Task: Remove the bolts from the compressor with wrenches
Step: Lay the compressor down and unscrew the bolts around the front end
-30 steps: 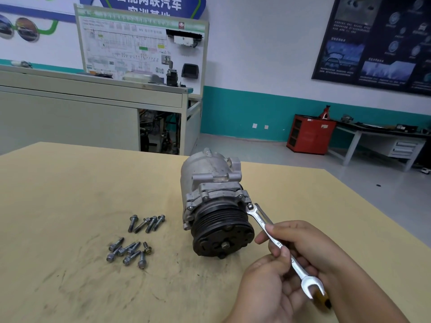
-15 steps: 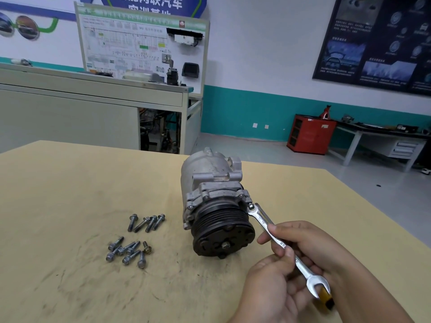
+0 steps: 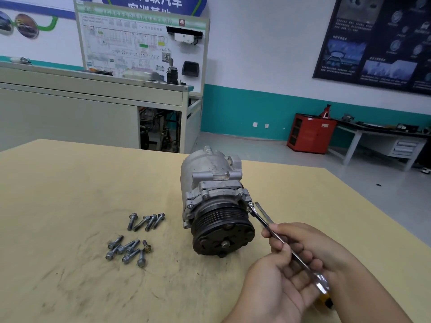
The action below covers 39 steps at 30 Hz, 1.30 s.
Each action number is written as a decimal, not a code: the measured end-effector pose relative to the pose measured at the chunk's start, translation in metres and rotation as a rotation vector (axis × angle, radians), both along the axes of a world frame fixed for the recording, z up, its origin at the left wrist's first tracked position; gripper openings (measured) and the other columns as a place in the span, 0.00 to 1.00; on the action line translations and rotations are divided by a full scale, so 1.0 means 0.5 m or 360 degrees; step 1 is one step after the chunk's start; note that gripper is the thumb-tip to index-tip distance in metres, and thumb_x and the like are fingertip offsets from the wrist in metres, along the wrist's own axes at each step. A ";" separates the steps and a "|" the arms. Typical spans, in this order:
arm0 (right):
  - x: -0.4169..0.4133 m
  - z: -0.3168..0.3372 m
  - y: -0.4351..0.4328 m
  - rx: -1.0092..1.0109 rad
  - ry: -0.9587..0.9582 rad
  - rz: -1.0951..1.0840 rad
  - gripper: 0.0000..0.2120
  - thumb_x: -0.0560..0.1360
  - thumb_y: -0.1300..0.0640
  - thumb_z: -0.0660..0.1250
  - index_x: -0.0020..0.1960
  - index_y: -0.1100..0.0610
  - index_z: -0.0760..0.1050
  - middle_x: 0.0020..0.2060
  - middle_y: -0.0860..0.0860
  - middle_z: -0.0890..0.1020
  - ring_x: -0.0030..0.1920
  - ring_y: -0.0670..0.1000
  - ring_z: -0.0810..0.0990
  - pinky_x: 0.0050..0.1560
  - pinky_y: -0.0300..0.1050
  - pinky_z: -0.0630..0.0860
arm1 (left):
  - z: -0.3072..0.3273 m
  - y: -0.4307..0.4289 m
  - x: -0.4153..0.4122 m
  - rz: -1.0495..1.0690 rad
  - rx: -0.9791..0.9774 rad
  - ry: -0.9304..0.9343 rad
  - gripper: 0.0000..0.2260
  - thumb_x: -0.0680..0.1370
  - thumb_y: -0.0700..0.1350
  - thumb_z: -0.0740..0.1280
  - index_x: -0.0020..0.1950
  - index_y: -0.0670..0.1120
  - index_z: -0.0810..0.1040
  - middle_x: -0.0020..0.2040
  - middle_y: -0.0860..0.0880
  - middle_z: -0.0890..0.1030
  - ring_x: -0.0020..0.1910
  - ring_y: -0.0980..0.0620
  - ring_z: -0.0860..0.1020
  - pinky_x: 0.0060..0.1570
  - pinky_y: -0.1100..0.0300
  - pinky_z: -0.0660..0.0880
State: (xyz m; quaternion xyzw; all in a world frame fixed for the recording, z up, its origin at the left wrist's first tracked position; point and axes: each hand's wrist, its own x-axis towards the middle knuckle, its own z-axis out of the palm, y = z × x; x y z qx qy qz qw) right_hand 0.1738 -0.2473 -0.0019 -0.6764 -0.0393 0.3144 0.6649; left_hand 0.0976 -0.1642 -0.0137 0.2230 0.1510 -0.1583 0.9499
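My right hand (image 3: 310, 241) and left hand (image 3: 277, 283) both pinch the wrench (image 3: 263, 221), its head against the compressor (image 3: 210, 173) mid-table (image 3: 70, 183); loose bolts (image 3: 130, 249) lie left (the board (image 3: 140, 43) behind reads "HV").

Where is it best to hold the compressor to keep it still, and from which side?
Grip the compressor by its smooth round rear body, from above and the left. The wrench takes up the right side, and the pulley in front might turn if gripped.
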 end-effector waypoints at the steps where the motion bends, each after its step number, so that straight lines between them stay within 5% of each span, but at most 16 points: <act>1: 0.000 -0.002 -0.001 -0.0048 -0.0058 0.0013 0.14 0.77 0.57 0.61 0.37 0.60 0.81 0.25 0.49 0.73 0.19 0.43 0.61 0.21 0.33 0.60 | -0.001 -0.002 0.000 0.0006 0.0022 0.0000 0.14 0.81 0.39 0.60 0.38 0.36 0.77 0.27 0.41 0.78 0.23 0.46 0.79 0.27 0.55 0.78; 13: -0.009 0.009 0.007 -0.0101 -0.0153 -0.0027 0.14 0.78 0.58 0.59 0.41 0.63 0.79 0.24 0.48 0.72 0.16 0.42 0.59 0.19 0.31 0.59 | 0.007 -0.001 -0.010 0.0020 0.0124 -0.0041 0.14 0.81 0.39 0.58 0.37 0.37 0.74 0.26 0.42 0.76 0.23 0.47 0.77 0.32 0.54 0.78; 20: -0.019 0.000 0.012 -0.0122 -0.0182 -0.0084 0.14 0.78 0.58 0.59 0.40 0.63 0.79 0.24 0.50 0.70 0.16 0.43 0.58 0.17 0.31 0.57 | 0.018 0.004 -0.016 0.0040 0.0315 0.0036 0.16 0.82 0.40 0.57 0.35 0.39 0.72 0.22 0.45 0.73 0.18 0.51 0.73 0.24 0.62 0.74; 39: -0.033 0.011 0.019 -0.0185 -0.0265 -0.0115 0.13 0.78 0.58 0.60 0.44 0.65 0.79 0.21 0.49 0.71 0.15 0.44 0.59 0.16 0.30 0.57 | 0.007 0.008 -0.017 0.0059 0.0165 0.0018 0.17 0.81 0.40 0.58 0.33 0.38 0.74 0.23 0.44 0.73 0.18 0.50 0.72 0.27 0.60 0.73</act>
